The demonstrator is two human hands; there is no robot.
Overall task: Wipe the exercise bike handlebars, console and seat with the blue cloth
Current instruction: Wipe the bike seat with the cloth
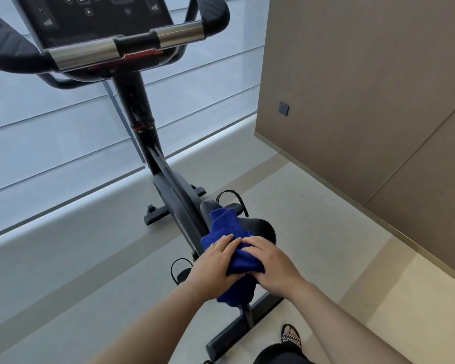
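Left hand (216, 261) and right hand (271, 264), fingers (225, 241) flat on blue cloth (225, 227) atop bike seat (263, 227).

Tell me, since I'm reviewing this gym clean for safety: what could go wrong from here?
1. The blue cloth is bunched and hangs off the near edge of the seat under the left hand and right hand; it may wipe unevenly or slide off.
2. The sandalled foot stands close to the rear stabiliser bar, so a step forward could stub bare toes.
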